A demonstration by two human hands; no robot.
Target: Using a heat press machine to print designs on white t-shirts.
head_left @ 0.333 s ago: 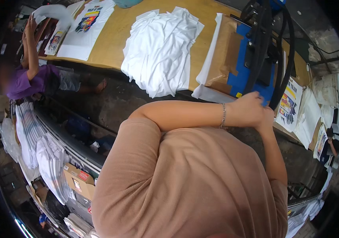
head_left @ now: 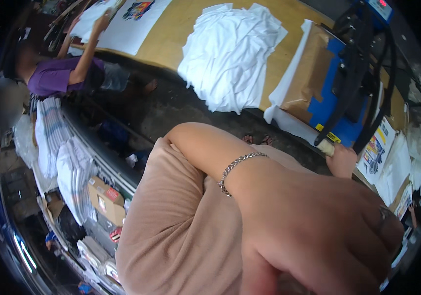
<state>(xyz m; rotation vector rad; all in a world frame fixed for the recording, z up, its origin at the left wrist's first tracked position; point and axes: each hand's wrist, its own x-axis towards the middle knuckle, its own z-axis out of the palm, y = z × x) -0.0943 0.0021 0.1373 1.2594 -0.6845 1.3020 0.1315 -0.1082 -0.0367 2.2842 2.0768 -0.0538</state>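
My left hand [head_left: 323,226], with a chain bracelet at the wrist, fills the lower right close to the camera, fingers loosely bent and thumb apart; its fingertips are hidden. My right hand [head_left: 342,158] grips the pale handle [head_left: 326,147] at the end of a black arm of the heat press [head_left: 341,59], which has blue and brown-covered parts and white cloth along its near side. Left of the press, a big rumpled pile of white fabric [head_left: 227,54] lies on the yellow table [head_left: 163,34]. Printed white sheets [head_left: 374,152] lie right of the press.
A person in purple [head_left: 58,76] at upper left handles white items beside a printed white piece [head_left: 139,24]. Stacks of white garments [head_left: 72,182] and a cardboard box [head_left: 107,199] stand left of me. Sandalled feet [head_left: 262,139] show under the table edge.
My left hand has left the press handle and moved down toward the camera. My right hand stays on the handle. The person in purple has lowered the white item toward the table.
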